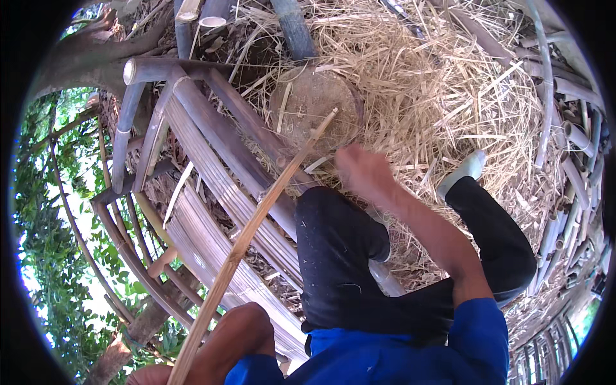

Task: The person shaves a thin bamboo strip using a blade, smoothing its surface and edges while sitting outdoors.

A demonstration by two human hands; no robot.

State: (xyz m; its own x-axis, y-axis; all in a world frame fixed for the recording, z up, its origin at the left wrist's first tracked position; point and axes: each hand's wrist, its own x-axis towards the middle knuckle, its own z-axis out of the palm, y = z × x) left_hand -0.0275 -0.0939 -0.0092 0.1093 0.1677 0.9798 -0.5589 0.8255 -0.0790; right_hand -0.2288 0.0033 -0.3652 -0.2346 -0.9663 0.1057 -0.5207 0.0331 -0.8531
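A long split bamboo strip (240, 247) runs slantwise from the lower left edge to above a round wooden block (314, 106). My left hand (151, 375) is at the bottom edge, mostly cut off, closed round the strip's near end; its fingers are hidden. The strip crosses in front of my left wrist. My right hand (364, 172) is closed and smeared by motion, right of the strip's far part and near the block. A short pale sliver (317, 164) shows by its knuckles; whether the hand holds it I cannot tell.
A bamboo bench (218, 128) with a slatted seat stands along my left side. Straw-like shavings (410, 83) cover the ground ahead and to the right. My bent legs (340, 256) are below the block. Several bamboo poles (574, 138) are piled at far right.
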